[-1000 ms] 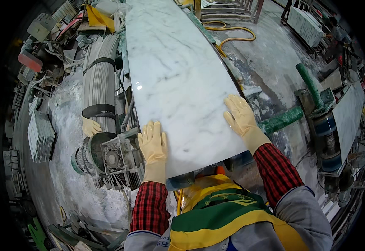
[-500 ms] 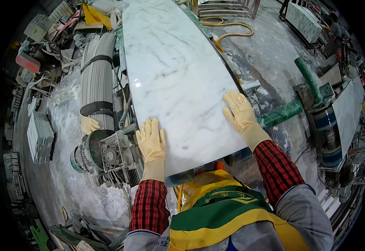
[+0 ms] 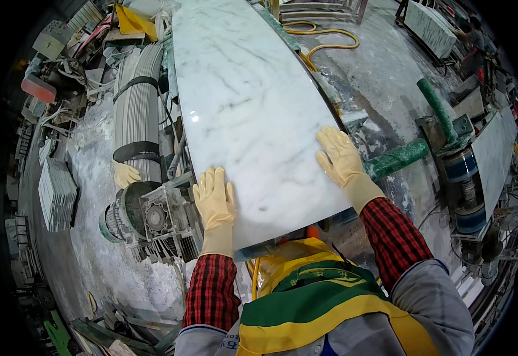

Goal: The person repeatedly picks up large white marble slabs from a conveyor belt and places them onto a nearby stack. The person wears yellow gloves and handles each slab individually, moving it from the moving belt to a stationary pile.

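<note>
One grey-veined slab (image 3: 253, 118) lies between a motor (image 3: 155, 217) and a green cylinder (image 3: 400, 158). The left hand (image 3: 215, 199) rests flat at its left edge, fingers extended; the right hand (image 3: 342, 163) (thumb spread) lies flat opposite.

We count two hands (image 3: 214, 202) on one marble slab (image 3: 253, 142), three cream rubber gloves (image 3: 126, 175) and two checked sleeves (image 3: 213, 291).

The grey floor (image 3: 102, 151) is blotched with white. A yellow hose (image 3: 357, 42) loops across it near a slatted frame (image 3: 318, 16), and a stack of pale slabs (image 3: 56, 196) stands at the left.
</note>
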`<state>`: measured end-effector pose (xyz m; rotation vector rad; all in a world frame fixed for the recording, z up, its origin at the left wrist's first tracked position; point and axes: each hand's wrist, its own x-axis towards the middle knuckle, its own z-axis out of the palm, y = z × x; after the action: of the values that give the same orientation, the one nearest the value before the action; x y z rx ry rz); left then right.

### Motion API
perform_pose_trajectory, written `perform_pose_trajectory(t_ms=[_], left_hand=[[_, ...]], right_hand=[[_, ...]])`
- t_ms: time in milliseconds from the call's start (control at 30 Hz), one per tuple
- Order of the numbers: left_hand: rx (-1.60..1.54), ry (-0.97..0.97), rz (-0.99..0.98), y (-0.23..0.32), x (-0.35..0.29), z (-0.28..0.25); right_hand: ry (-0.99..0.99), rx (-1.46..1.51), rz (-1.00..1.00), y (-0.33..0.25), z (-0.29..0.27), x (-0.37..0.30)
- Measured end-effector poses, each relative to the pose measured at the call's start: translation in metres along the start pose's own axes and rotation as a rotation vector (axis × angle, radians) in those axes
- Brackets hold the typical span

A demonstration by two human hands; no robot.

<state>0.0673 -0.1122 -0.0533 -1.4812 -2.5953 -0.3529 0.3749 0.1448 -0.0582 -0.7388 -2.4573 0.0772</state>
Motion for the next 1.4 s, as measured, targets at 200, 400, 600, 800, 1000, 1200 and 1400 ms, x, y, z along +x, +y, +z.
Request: perform_pose_trajectory(t_ms=[200,400,600,800,1000,1200,1400], left_hand=[[-0.005,-0.009,-0.006,0.000,-0.004,-0.001],[-0.008,-0.014,-0.010,0.001,-0.008,-0.001],[-0.004,-0.003,-0.006,0.000,-0.013,0.000],[-0.009,-0.004,0.002,0.001,-0.016,-0.002],[-0.021,0.015,0.017,0.004,-0.019,-0.006],[-0.011,0.036,0.023,0.003,-0.024,-0.003],[-0.012,0.038,0.032,0.003,-0.027,-0.005]], right_hand=[[0.003,0.003,0.003,-0.001,0.000,-0.003],[-0.010,-0.001,-0.002,0.000,-0.001,-0.008],[-0.007,-0.006,0.005,-0.004,-0.005,-0.010],[-0.011,0.002,0.011,-0.005,-0.008,-0.013],[-0.008,-0.006,0.002,-0.007,-0.010,-0.015],[-0.013,-0.003,0.000,-0.005,-0.008,-0.021],[-0.015,-0.005,0.009,-0.008,-0.011,-0.025]])
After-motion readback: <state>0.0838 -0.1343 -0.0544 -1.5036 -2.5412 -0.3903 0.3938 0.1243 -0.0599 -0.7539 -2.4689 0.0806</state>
